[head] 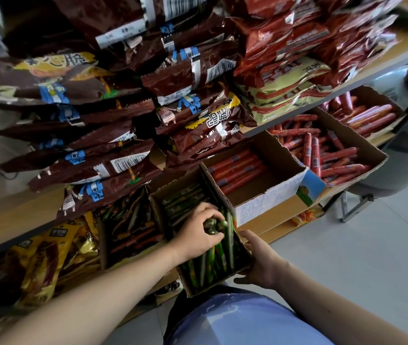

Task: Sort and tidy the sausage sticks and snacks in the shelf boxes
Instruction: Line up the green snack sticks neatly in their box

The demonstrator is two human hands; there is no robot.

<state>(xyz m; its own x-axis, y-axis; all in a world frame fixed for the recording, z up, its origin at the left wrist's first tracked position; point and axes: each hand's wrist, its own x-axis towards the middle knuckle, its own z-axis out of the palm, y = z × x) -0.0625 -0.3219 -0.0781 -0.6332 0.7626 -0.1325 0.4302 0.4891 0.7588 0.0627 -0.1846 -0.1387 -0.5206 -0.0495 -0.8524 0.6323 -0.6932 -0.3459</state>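
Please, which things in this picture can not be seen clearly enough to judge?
Head view: the count of green sticks gripped by the left hand; its fingers cover the bundle.
Head view: fingertips of the right hand; the cardboard box hides them.
Head view: the mixed sticks in the shadowed box on the left; too dark to tell kinds.
Head view: small print on the brown snack bags; blurred.
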